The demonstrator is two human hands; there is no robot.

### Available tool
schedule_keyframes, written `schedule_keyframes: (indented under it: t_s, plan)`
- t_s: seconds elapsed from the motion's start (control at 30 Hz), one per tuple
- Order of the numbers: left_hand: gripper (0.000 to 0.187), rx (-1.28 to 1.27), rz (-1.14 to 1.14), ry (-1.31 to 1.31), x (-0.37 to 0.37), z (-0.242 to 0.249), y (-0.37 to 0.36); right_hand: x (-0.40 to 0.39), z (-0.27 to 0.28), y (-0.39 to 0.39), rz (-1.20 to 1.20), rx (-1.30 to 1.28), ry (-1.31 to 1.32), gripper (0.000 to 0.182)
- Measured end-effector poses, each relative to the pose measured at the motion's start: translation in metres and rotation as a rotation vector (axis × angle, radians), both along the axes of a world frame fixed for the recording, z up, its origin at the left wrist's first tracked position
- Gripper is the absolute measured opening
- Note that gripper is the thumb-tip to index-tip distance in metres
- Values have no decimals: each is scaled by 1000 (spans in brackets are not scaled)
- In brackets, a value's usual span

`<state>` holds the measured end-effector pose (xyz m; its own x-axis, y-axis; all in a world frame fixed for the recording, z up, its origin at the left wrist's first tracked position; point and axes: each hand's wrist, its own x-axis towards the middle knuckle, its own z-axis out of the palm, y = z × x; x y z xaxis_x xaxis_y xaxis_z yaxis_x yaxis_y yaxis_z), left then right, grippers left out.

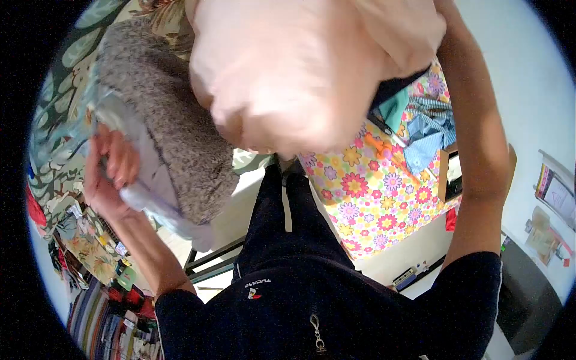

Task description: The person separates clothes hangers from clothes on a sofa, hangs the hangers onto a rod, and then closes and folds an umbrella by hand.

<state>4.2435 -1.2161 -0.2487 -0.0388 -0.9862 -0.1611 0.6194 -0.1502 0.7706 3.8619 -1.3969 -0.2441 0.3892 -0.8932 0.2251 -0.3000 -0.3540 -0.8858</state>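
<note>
At the left, my left hand (111, 168) has its fingers curled round a pale, filmy plastic bag (159, 207), partly blurred. The bag lies along the near side of a grey-brown fuzzy cloth (174, 114). A large pale pink bundle of fabric (270, 72) fills the top middle, close to the camera. My right forearm (477, 120) reaches up along the right of the fabric, and the hand at its end is out of sight.
A flower-print tablecloth (354, 186) covers a surface right of my legs, with blue checked cloth (429, 138) and an orange-handled tool (377, 144) on it. Leaf-patterned bedding (75, 78) lies at far left. Stacked books or folders (96, 318) stand at lower left.
</note>
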Motion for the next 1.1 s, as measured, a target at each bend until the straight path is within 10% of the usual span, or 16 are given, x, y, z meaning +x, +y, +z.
schedule_keyframes:
  t_s: [0.1,0.17,0.2,0.27,0.43,0.6,0.7,0.9,0.97,1.1]
  plan:
    - [14,165,86,-65,-24,-14,-13,-75,-67,-9,-236,-160,453,36]
    - [13,201,-19,77,-50,-39,-31,-115,-117,12,-325,396,745,49]
    - [15,143,-103,-51,-62,-57,-40,-155,-180,25,-262,-144,737,53]
    - [21,205,-150,-128,-88,-88,-52,-117,-176,75,-242,127,1081,52]
    - [21,377,-147,115,-147,-157,-50,46,-157,138,-130,387,89,41]
    - [34,347,-270,-58,-190,-176,-21,111,-143,136,-306,330,186,48]
    - [43,315,-249,-251,-209,-175,-3,82,-156,138,-362,714,88,60]
    - [37,70,-340,-621,-177,-191,15,53,-166,148,-379,790,-471,41]
    - [39,318,-65,-856,-159,-178,7,54,-151,154,-399,724,-491,35]
    - [54,-23,289,-1024,-158,-162,-16,73,-107,157,-251,767,-536,40]
